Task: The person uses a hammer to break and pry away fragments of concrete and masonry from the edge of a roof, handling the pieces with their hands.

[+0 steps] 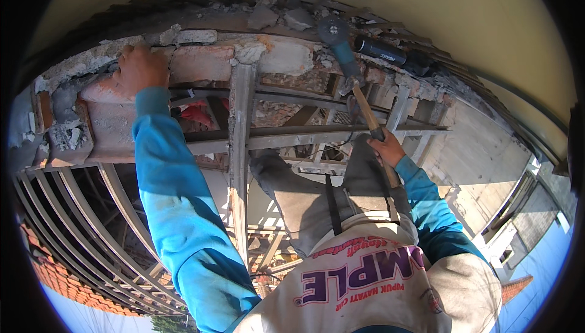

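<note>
My left hand [143,71] is on the broken top of a brick wall [198,63], its fingers curled over a brick beside a crack. Crumbled mortar [85,62] lies along the wall next to it. In my right hand [387,148] is the wooden handle [367,110] of a hammer, held near its lower end. The handle slants up to a metal head [351,83] at the wall. Touching or just behind that head lies a teal angle grinder [342,49] with a round disc. A black cylindrical flask [382,51] lies right of the grinder.
Metal beams [241,144] cross in front of me, with gaps between them. Below are rubble and a red cloth-like thing [198,113]. Curved roof battens [122,205] run at the left. Loose chunks [262,17] lie beyond the wall, before a pale wall [426,4].
</note>
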A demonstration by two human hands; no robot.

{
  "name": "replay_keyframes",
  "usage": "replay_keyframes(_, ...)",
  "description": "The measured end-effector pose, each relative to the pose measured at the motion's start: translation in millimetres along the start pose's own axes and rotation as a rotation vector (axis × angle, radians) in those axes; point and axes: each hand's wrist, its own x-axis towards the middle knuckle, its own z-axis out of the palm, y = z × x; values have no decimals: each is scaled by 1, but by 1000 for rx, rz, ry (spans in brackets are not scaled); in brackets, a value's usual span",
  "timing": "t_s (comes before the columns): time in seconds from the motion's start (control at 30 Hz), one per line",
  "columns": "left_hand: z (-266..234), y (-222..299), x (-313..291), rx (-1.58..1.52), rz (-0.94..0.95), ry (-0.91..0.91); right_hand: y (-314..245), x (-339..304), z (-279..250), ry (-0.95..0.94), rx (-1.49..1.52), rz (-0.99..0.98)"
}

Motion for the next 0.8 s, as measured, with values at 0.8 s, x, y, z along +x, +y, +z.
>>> replay_keyframes(0.8,99,61,-226,-730,-308,-517,-210,29,95,42,-818,-633)
